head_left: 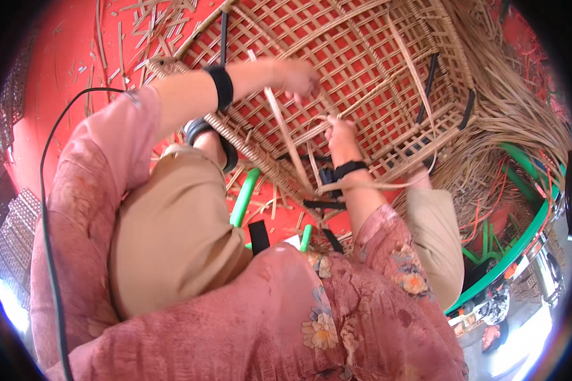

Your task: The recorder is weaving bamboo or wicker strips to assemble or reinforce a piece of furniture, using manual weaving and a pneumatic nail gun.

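A large open-weave basket [388, 76] of tan cane strips lies tilted in front of me, with black bands on its frame. Over its weave hangs my left hand [302, 79], fingers curled downward and slightly blurred; whatever they may hold is hidden. Lower and to the right, my right hand [343, 136] pinches a thin cane strip [314, 132] at the inside of the weave. A loose pale strip [281, 124] stands up near the basket's close edge, and another long strip [410, 57] arcs across its right part. Both wrists wear black bands.
A heap of long cane strips [515, 101] lies along the right side. Cut scraps [162, 25] are scattered over the red floor sheet [63, 63]. Green tubing [243, 200] shows by my knee, and a green rim [515, 254] curves at the right. A black cable [43, 190] hangs along my left arm.
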Demonstrator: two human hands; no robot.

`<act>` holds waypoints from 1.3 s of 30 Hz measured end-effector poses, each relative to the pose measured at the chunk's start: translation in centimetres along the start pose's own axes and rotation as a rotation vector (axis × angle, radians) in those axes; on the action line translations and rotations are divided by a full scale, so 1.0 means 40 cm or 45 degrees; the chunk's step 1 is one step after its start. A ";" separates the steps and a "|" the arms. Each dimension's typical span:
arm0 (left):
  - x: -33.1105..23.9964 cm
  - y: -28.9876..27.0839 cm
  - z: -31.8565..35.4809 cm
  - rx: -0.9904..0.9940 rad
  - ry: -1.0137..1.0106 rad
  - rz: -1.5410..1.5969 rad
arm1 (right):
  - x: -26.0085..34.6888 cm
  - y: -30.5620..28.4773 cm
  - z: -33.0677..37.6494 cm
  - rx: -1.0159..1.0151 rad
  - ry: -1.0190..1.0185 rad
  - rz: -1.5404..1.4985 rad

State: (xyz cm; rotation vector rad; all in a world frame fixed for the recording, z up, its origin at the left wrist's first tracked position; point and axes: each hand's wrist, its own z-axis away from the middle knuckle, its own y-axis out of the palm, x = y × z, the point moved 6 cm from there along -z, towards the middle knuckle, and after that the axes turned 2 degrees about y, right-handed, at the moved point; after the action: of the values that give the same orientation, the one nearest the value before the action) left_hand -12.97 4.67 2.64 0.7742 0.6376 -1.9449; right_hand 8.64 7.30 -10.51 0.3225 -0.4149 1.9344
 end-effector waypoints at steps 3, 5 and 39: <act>0.083 0.061 -0.086 -0.313 0.167 -0.137 | 0.023 0.013 0.054 0.097 -0.020 -0.272; 0.107 0.107 -0.122 -0.338 0.198 -0.159 | 0.045 0.032 0.092 0.160 -0.065 -0.299; -0.053 -0.131 0.554 0.279 0.998 1.977 | 0.070 0.004 0.084 0.163 0.431 0.191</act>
State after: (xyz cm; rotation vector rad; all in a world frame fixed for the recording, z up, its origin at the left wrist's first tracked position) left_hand -22.53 -7.26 19.64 1.5358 0.0741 -0.2431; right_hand 7.53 8.11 -6.38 0.0425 -0.0951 2.1187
